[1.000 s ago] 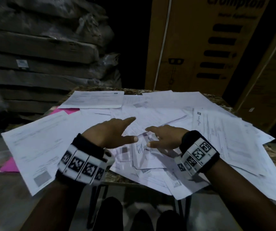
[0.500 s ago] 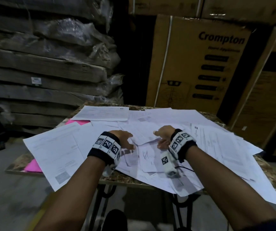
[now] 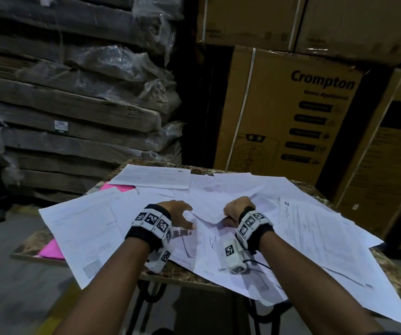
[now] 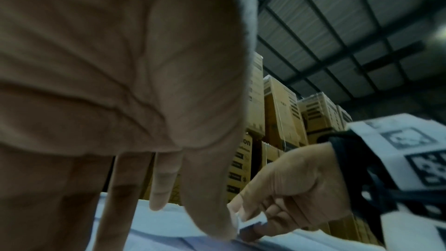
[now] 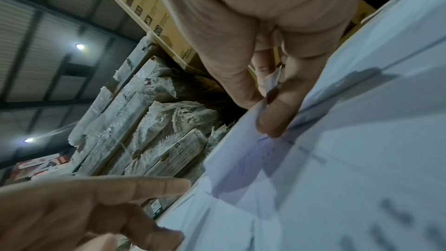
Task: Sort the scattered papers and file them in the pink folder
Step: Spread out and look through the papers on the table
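The pink folder lies mostly hidden under the scattered white papers covering the table, only two pink corners showing at its left edge, while the right hand pinches a sheet corner and the left hand rests spread, fingers straight, on the pile.

White printed paper sheets lie scattered and overlapping across the tabletop, several overhanging its near edge. A flat pink folder lies under them at the left, showing only at two corners.
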A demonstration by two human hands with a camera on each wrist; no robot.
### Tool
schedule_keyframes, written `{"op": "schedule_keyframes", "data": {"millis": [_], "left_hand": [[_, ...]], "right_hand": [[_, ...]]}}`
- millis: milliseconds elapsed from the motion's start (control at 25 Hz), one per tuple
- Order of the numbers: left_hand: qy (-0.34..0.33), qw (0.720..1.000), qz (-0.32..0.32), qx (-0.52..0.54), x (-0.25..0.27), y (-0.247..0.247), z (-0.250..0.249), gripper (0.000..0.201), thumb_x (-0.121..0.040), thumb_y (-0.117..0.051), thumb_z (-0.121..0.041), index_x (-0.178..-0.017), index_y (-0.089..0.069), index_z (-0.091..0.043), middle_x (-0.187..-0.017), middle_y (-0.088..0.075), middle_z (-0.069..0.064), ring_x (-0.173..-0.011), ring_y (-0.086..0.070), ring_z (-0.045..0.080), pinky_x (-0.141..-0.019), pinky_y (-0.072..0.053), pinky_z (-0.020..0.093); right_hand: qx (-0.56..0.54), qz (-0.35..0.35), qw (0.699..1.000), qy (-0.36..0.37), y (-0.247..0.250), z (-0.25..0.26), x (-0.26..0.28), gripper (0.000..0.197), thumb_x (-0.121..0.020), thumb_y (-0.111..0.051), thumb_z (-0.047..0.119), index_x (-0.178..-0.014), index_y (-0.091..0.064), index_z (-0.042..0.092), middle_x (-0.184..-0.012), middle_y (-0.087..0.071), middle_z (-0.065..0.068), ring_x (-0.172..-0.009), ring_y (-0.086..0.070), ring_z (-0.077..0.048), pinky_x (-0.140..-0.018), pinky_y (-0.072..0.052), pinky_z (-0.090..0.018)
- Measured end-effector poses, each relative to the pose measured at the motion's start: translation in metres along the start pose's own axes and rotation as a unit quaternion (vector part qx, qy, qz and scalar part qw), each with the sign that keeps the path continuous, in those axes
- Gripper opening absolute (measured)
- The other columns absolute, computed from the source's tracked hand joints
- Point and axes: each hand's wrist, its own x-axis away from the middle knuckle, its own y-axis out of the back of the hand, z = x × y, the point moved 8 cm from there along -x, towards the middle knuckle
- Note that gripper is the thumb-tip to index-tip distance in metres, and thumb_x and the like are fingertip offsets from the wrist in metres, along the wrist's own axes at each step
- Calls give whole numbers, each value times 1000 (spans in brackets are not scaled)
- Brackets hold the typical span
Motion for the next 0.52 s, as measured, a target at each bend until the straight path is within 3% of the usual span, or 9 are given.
{"op": "schedule_keyframes", "data": {"millis": [40,80,200,240,320,400,520], "left_hand": [[2,1000,-4,14,0,2,3,72,-95,-59,-52,-155,-31,-23,-155,-41,3,-136,-48,26,-113,-37,39],[3,1000,-7,26,0,4,4,70,-96,-58,-52,-154,-32,-23,-154,-42,3,-132,-51,26,-111,-40,38],[4,998,-25,65,-2,10,5,65,-96,-57,-51,-151,-38,-22,-145,-50,6,-117,-62,24,-96,-50,34],[2,996,-37,80,-2,13,4,64,-95,-58,-52,-150,-39,-23,-143,-52,7,-116,-62,24,-94,-49,33],[-8,990,-70,119,0,20,1,64,-94,-58,-53,-149,-41,-23,-143,-53,7,-121,-57,22,-98,-45,33],[-19,979,-107,173,9,25,0,66,-94,-58,-54,-149,-40,-24,-137,-58,6,-119,-56,20,-101,-43,33],[-36,942,-158,294,33,24,-3,79,-85,-54,-68,-151,-33,-30,-131,-61,3,-114,-60,22,-99,-50,40]], "right_hand": [[-40,-9,999,20,8,4,1,9,-89,-65,12,-97,-67,14,-93,-67,-7,-80,-70,-27,-54,-56,-27],[3,-22,998,59,17,12,7,16,-86,-66,5,-101,-69,10,-102,-68,-12,-84,-72,-31,-62,-61,-33],[18,-86,992,86,53,3,13,27,-85,-60,-4,-108,-68,9,-123,-59,-16,-74,-71,-32,-71,-63,-44],[28,-102,989,106,64,4,16,31,-86,-57,-3,-112,-68,10,-127,-58,-14,-74,-70,-30,-73,-62,-44],[21,-123,979,164,88,4,34,37,-87,-55,-2,-119,-68,10,-129,-61,-11,-94,-67,-30,-84,-60,-44],[-19,-129,970,203,111,-1,54,36,-89,-57,-4,-120,-69,11,-126,-65,-6,-113,-61,-25,-90,-54,-34],[-101,-108,960,239,129,-12,83,35,-91,-61,-6,-117,-70,14,-125,-66,0,-119,-58,-16,-95,-49,-30]]}}
